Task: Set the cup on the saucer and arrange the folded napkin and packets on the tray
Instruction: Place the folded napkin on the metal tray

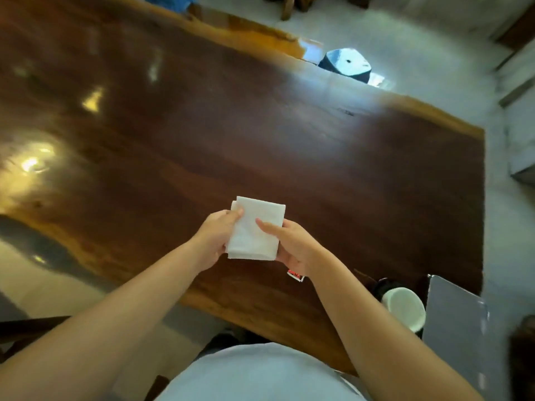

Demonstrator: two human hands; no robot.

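Note:
A white folded napkin [256,230] is held above the dark wooden table [260,134] between both hands. My left hand [215,238] grips its left edge, thumb on top near the upper corner. My right hand [291,244] holds its right edge with the thumb lying across the top. A red and white packet [296,275] peeks out just under my right wrist. A white cup [404,309] stands on the table at the lower right, with a dark saucer [383,286] partly visible behind it. A grey tray [454,322] lies to the right of the cup.
The table's near edge runs diagonally below my forearms and its right end stops just past the tray. A dark and white chair or stool [347,65] stands beyond the far edge. Pale floor surrounds the table on the right.

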